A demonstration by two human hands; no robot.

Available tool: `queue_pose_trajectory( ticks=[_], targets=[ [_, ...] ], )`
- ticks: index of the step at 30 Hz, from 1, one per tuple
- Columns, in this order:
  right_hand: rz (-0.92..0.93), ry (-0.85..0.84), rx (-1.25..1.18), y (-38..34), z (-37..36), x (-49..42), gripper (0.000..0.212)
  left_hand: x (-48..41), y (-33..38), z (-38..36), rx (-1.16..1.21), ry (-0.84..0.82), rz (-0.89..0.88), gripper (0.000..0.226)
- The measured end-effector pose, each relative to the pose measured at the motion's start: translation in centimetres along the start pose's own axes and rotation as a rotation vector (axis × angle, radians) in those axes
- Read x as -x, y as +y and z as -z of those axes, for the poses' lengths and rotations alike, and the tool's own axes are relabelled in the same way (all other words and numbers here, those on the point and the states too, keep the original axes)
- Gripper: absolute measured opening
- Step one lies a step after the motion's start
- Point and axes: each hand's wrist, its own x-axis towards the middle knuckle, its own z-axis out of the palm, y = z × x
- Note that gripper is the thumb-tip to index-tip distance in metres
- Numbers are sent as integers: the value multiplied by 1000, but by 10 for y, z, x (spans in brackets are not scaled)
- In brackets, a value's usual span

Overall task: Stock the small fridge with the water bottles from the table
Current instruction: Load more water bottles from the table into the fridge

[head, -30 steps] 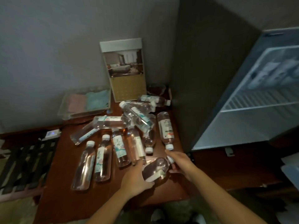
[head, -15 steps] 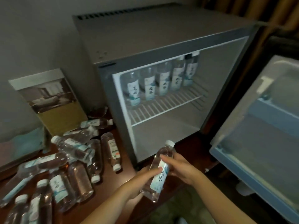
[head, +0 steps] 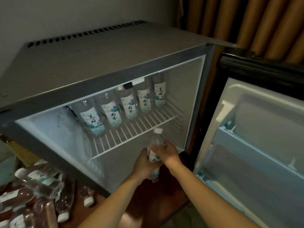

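1. The small fridge (head: 115, 63) appears to stand on the table (head: 156, 199). Its door (head: 255, 145) is swung wide to the right, leaving the mouth free for loading.
2. Its wire shelf (head: 139, 129) carries five shelved bottles (head: 128, 106), upright in a row at the back, so the front strip stays open for more.
3. Spare bottles (head: 41, 183) lie on their sides in a heap at the table's left end, just beside the fridge.
4. The held bottle (head: 156, 139) is upright, cap up, at the fridge mouth near the shelf's front edge, not yet set down.
5. The left hand (head: 143, 163) wraps its lower body and the right hand (head: 169, 153) its middle. The fingers (head: 155, 148) curl round it, probably to keep it upright for placing.
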Motion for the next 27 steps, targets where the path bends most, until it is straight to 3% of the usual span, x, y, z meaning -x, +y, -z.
queue_pose_trajectory(
  ticks=[5, 10, 15, 18, 22, 27],
  targets=[
    [6, -79, -68, 7, 10, -27, 42, -40, 8, -13, -119, 138, 22, 61],
    [-8, -108, -69, 9, 16, -43, 45, -68, 13, -24, -63, 226, 85, 93],
    [-33, -113, -313, 14, 9, -52, 43, -87, 10, -27, 19, 264, 28, 78],
    [-111, -100, -478, 19, 6, -59, 40, -96, 7, -26, 84, 263, 56, 81],
    [-244, -34, -738, 25, 0, -72, 20, -110, 3, -16, 106, 204, 71, 73],
    [-321, 44, -942, 21, -6, -92, 39, -129, 5, -8, 90, 188, 33, 68]
  ],
)
